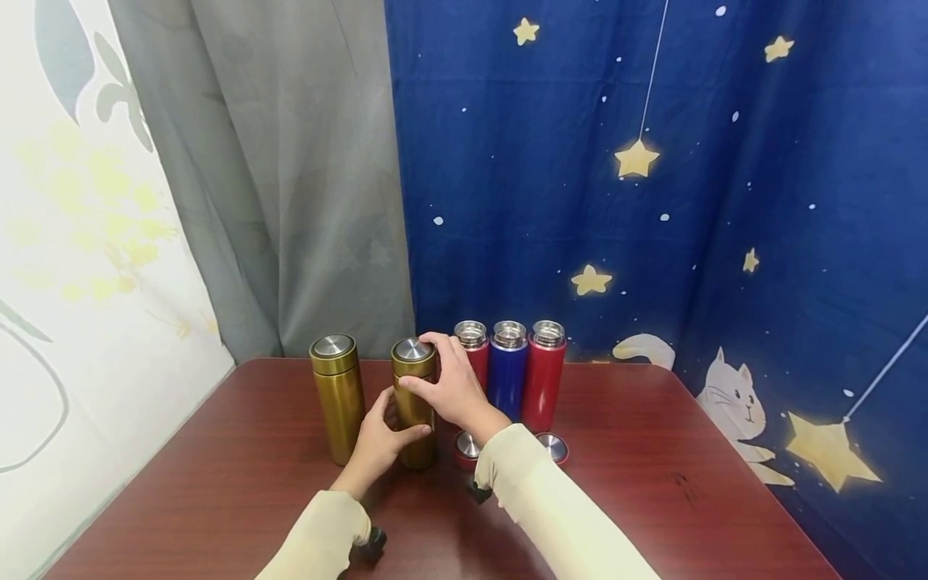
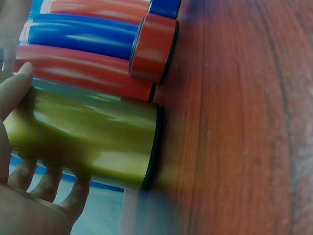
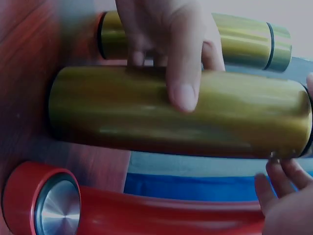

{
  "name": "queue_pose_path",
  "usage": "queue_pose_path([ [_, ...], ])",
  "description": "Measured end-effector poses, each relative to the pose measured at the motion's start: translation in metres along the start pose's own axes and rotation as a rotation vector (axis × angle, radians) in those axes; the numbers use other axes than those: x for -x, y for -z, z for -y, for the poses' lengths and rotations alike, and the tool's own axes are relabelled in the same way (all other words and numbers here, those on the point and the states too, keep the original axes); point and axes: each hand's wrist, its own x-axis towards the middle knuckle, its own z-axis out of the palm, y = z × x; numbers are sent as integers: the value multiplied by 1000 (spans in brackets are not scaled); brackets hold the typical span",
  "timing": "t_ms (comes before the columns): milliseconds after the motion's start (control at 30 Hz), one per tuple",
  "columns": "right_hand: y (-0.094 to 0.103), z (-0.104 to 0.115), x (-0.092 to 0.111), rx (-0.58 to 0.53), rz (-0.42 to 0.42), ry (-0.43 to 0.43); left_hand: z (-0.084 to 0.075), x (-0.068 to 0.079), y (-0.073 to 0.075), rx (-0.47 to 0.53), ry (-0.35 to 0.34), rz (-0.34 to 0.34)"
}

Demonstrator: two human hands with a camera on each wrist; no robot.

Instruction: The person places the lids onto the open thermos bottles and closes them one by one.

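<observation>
A gold thermos bottle (image 1: 415,407) stands upright on the table, its gold lid with a shiny silver top (image 1: 410,350) in place. Around the lower body, my left hand (image 1: 380,445) holds it, thumb on the near side; the right wrist view shows that thumb (image 3: 185,95) lying across the gold surface. My right hand (image 1: 458,388) grips the bottle's top at the lid, thumb in front and fingers over the far side. A second gold thermos (image 1: 341,412), also lidded, stands to the left, close beside my left hand.
Right of my hands stand lidless thermoses with bare steel necks: one red (image 1: 477,361), one blue (image 1: 507,379) and another red (image 1: 544,387). Red lids (image 1: 467,446) (image 1: 554,448) lie before them, and a blue lid (image 2: 165,8) shows in the left wrist view. Curtains hang behind the table (image 1: 652,483).
</observation>
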Motion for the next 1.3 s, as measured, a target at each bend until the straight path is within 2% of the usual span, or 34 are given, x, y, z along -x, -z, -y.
queue_pose_path([
  [33,2,-1,0,-35,24,-2,1,0,1,15,-2,9],
  [167,8,-5,-4,-170,127,0,-19,3,7,57,4,81],
  [233,10,-6,-7,-226,181,-4,-21,1,10,60,17,130],
  [400,14,-11,-10,-363,272,-10,-12,-6,14,88,25,242],
  [567,16,-15,-11,-412,300,-10,12,-17,16,150,24,306],
  [700,18,-14,-12,-400,303,-29,24,-22,17,167,42,319],
  [967,21,-12,-12,-367,269,-24,22,-21,17,127,34,287],
  [1100,20,-11,-11,-334,232,-31,17,-20,16,119,36,273],
  [1300,16,-11,-9,-277,173,-47,-7,-9,16,103,30,242],
])
